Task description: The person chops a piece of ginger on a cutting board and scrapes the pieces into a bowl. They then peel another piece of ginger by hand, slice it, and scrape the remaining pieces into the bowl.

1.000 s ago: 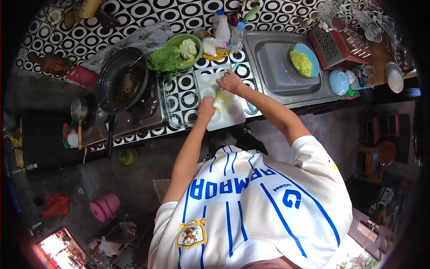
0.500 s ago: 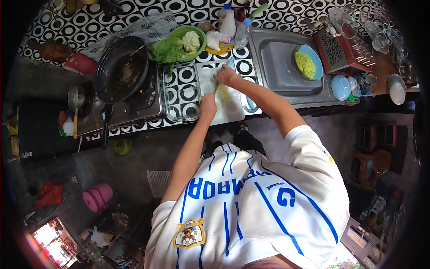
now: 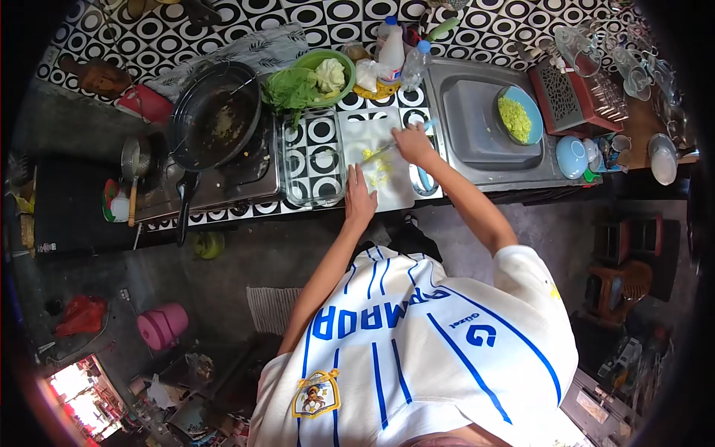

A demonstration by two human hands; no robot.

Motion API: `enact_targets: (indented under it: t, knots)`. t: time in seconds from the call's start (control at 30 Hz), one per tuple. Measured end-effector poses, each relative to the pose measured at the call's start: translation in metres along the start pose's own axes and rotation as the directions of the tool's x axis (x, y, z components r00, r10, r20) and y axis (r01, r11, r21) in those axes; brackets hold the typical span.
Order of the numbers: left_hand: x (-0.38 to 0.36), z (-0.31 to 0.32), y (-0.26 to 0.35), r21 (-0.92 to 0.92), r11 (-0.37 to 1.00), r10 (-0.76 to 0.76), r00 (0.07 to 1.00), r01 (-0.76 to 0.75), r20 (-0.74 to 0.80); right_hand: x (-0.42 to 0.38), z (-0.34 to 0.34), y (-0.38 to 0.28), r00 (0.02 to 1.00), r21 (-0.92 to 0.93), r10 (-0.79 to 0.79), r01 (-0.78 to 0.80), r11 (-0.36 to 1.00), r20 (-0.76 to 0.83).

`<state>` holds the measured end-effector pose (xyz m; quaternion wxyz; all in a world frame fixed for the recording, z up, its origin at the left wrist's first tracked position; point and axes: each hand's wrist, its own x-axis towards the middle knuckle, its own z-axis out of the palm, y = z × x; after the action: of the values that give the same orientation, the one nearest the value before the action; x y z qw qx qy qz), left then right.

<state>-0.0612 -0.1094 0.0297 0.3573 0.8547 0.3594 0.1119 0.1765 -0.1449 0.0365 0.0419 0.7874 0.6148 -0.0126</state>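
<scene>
A pale cutting board (image 3: 397, 197) lies on the patterned counter with small yellow-green vegetable pieces (image 3: 380, 173) scattered on it. My right hand (image 3: 414, 144) is closed around a knife (image 3: 376, 155) with a light blue handle. The blade points left, low over the pieces. On the board's left edge rests my left hand (image 3: 360, 195), fingers stretched out and holding nothing. Just left of it is a clear glass dish (image 3: 313, 200). In the sink, a blue bowl (image 3: 533, 123) contains chopped yellow-green vegetable (image 3: 515, 119).
Behind the board stand a green basin (image 3: 347, 88) of leafy vegetables, a white bottle (image 3: 391, 56) and a clear plastic bottle (image 3: 415, 67). A black wok (image 3: 249, 119) sits on the stove at left. The metal sink (image 3: 488, 160) and a red rack (image 3: 555, 97) are at right.
My left hand has gone from curled fingers to lying flat. My right hand has shifted right and nearer with the knife, whose blade now points left. The view has shifted slightly.
</scene>
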Motion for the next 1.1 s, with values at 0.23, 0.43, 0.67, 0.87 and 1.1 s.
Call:
enact_targets:
  t: [0.23, 0.43, 0.67, 0.87, 1.1]
  knots:
    - [-0.047, 0.011, -0.015, 0.089, 0.996, -0.023, 0.996, 0.015, 0.086, -0.103, 0.004, -0.027, 0.897, 0.659, 0.423, -0.394, 0.641, 0.125]
    - [-0.051, 0.028, -0.020, 0.076, 0.992, -0.104, 0.994, 0.102, 0.033, -0.132, 0.040, -0.070, 0.810, 0.710, 0.587, -0.413, 0.571, -0.001]
    - [-0.030, 0.053, -0.017, -0.113, 0.968, -0.234, 0.967, 0.223, -0.105, -0.137, 0.036, -0.095, 0.734, 0.855, 0.680, -0.349, 0.382, -0.004]
    - [-0.017, 0.060, -0.008, -0.435, 0.846, -0.364, 0.930, 0.309, -0.049, -0.144, 0.045, -0.093, 0.683, 0.792, 0.730, -0.434, 0.429, -0.020]
    - [-0.008, 0.070, 0.006, -0.178, 0.936, -0.307, 0.952, 0.303, 0.008, -0.155, 0.052, -0.063, 0.632, 0.808, 0.768, -0.398, 0.435, -0.103]
